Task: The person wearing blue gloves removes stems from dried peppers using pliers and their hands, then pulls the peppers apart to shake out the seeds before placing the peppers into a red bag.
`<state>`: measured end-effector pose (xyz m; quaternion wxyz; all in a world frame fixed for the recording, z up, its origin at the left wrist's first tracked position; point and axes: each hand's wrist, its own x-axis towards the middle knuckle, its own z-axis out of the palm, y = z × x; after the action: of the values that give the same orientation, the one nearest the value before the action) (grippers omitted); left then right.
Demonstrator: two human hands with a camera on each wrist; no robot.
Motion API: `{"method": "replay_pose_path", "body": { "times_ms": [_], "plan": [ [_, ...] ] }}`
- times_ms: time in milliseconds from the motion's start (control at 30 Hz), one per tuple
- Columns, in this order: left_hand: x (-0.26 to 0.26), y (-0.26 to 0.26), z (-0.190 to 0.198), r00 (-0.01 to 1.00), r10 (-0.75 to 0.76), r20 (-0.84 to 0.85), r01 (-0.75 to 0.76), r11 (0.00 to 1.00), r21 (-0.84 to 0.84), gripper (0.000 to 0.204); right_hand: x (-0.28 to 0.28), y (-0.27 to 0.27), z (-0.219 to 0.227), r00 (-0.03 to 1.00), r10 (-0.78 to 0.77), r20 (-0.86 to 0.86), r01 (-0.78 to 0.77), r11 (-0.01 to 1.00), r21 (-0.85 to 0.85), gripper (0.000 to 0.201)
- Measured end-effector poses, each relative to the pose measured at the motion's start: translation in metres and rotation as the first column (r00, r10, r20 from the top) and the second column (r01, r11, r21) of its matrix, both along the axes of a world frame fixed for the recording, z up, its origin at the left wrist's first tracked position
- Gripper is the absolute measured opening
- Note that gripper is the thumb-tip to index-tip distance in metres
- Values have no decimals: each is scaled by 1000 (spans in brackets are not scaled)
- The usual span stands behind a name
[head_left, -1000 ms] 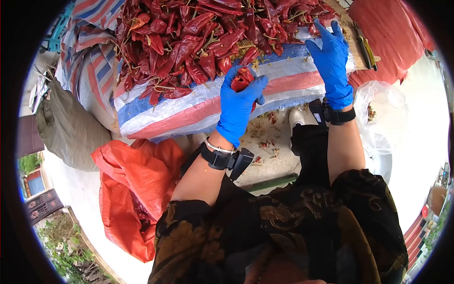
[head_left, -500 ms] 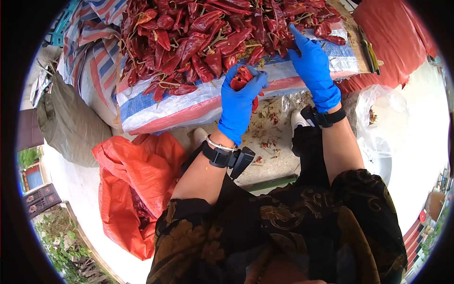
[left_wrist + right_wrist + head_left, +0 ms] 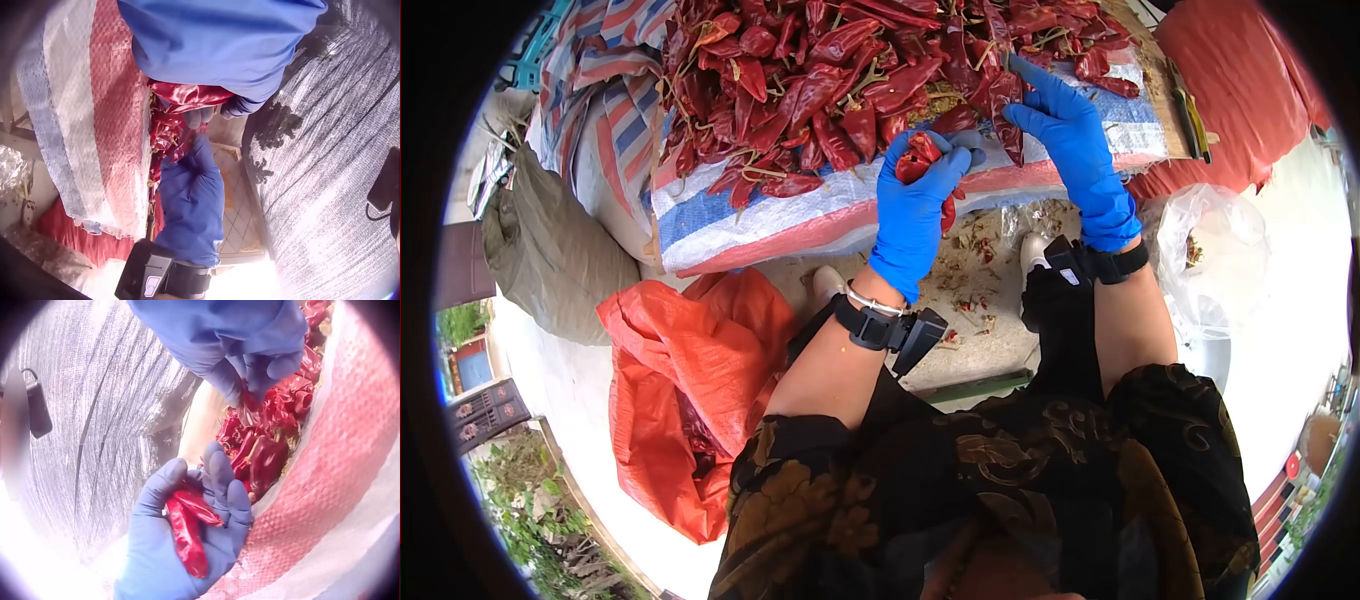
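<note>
My blue-gloved left hand (image 3: pixel 908 215) holds dried red chili peppers (image 3: pixel 917 158) in its palm, just off the near edge of the striped woven sheet (image 3: pixel 800 225). In the right wrist view, two long peppers (image 3: pixel 187 540) lie across that palm, with the fingers curled up around them. At the right side of the chili pile (image 3: pixel 800 75), my blue-gloved right hand (image 3: pixel 1075 145) pinches one long dried chili pepper (image 3: pixel 1007 118) between thumb and fingertips. The pinched pepper hangs over the sheet. In the left wrist view, the left glove hides most of its peppers.
A yellow-and-black handled tool (image 3: pixel 1190 115) lies on the board's right edge. An open red sack (image 3: pixel 690 370) stands at lower left, beside a grey-green sack (image 3: pixel 550 255). A full red sack (image 3: pixel 1235 90) and a clear plastic bag (image 3: pixel 1210 240) are on the right.
My right hand has come left from the sheet's right end to the pile and now pinches a chili pepper. My left hand keeps its peppers almost in place.
</note>
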<state>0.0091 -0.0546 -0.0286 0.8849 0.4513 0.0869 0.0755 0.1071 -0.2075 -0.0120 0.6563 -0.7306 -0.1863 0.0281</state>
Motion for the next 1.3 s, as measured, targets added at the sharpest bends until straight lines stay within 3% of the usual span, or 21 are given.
{"method": "replay_pose_path", "body": {
  "times_ms": [133, 300, 400, 600, 667, 700, 767, 833, 1033, 1167, 1233, 1300],
  "plan": [
    [1, -1, -4, 999, 32, -22, -30, 997, 73, 12, -2, -1, 6, 998, -38, -57, 30, 991, -134, 50],
    [3, -6, 1, 997, 75, 30, -76, 996, 40, 18, -4, 2, 7, 999, 45, -31, -47, 996, -75, 45],
    [0, -4, 2, 1000, 16, -15, -16, 1000, -5, 29, -5, 8, -1, 999, 46, -17, -47, 998, -46, 40],
    [0, -12, 9, 996, 39, 78, -50, 988, 146, 33, -17, 17, -3, 1000, -6, -29, 4, 998, -64, 34],
    [2, -16, 4, 981, 62, 184, -121, 936, 331, 31, -25, 21, 0, 1000, -11, -10, 10, 995, -98, 33],
    [3, -16, 1, 981, 62, 183, -121, 936, 332, 31, -32, 24, 4, 1000, -22, 10, 23, 994, -103, 32],
    [3, -15, -5, 960, 115, 255, -236, 823, 517, 30, -38, 26, 11, 999, -34, 28, 37, 993, -108, 31],
    [0, -13, -3, 972, 119, 201, -211, 814, 541, 30, -39, 26, 16, 983, 56, -172, -48, 997, 55, 31],
    [-2, -11, 0, 982, 104, 158, -176, 812, 556, 31, -34, 9, 37, 950, 227, -215, -211, 973, 97, 26],
    [-4, -12, 0, 987, 79, 142, -147, 805, 575, 32, -26, 4, 22, 989, 138, -58, -135, 990, 45, 22],
    [-3, -15, 0, 984, 87, 154, -161, 803, 573, 33, -24, 2, 20, 967, 249, -52, -249, 968, -7, 18],
    [-3, -17, 1, 981, 95, 166, -175, 801, 573, 33, -27, 1, 26, 972, 234, -14, -234, 968, -90, 15]
  ]
}}
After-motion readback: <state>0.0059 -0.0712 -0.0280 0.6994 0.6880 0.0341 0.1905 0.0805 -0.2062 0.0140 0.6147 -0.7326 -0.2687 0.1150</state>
